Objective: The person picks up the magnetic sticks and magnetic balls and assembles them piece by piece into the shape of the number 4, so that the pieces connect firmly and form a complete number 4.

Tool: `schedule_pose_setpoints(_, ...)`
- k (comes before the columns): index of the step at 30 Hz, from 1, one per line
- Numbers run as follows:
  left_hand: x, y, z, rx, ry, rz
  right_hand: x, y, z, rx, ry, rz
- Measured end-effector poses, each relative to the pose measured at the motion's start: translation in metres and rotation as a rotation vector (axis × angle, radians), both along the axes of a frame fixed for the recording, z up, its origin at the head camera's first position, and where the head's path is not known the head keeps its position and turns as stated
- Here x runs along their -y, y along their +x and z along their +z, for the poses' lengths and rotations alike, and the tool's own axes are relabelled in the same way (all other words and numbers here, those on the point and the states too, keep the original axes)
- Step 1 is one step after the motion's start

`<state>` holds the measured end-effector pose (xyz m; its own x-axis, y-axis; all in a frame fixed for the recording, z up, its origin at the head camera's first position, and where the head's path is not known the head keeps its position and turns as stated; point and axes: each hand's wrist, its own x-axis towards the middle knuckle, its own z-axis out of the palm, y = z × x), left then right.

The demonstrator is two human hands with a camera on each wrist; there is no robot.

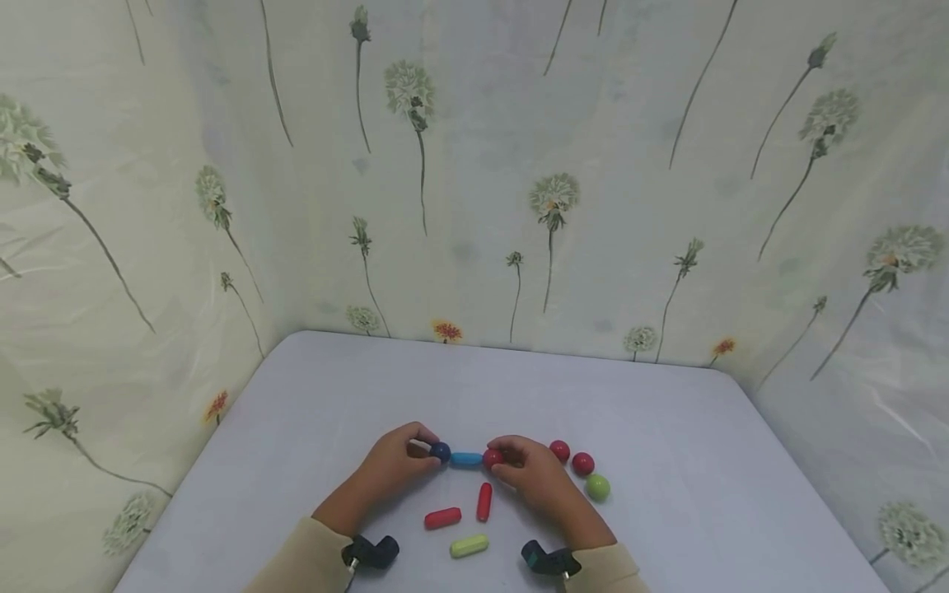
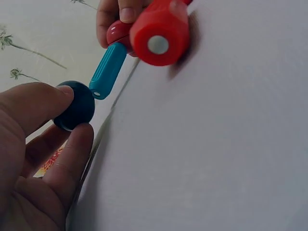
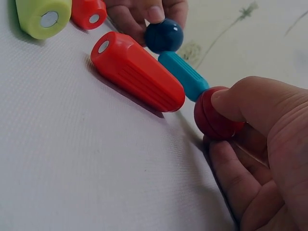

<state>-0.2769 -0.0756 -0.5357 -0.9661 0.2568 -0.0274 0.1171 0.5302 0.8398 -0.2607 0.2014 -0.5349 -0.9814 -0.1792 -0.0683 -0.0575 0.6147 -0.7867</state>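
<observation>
My left hand (image 1: 400, 458) pinches a dark blue ball (image 1: 440, 452) between thumb and fingers. A red ball (image 1: 492, 459) is pinched the same way by my right hand (image 1: 535, 471). Between the two balls lies a light blue rod (image 1: 466, 459), its ends meeting them, so the three form a straight line. In the left wrist view the ribbed blue rod (image 2: 109, 70) sits right at the dark blue ball (image 2: 77, 106). From the right wrist its other end reaches the red ball (image 3: 217, 113), which has a seam round it.
Nearer my body lie two red rods (image 1: 442, 518) and a yellow-green rod (image 1: 469, 545); their ends show silvery discs. Right of my right hand are two red balls (image 1: 582, 464) and a green ball (image 1: 597, 487). The white table (image 1: 356, 379) meets a flower-patterned curtain (image 1: 474, 165) behind.
</observation>
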Motion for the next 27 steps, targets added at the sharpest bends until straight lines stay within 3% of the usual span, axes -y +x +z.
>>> schedule_pose_setpoints(16, 0.001, -0.002, -0.003, -0.009, -0.004, -0.003, 0.001, 0.000, 0.000, 0.019, -0.024, -0.002)
schedule_pose_setpoints(27, 0.014, 0.012, 0.004, -0.005, -0.064, -0.007, -0.002, 0.000, -0.001, 0.027, -0.027, -0.019)
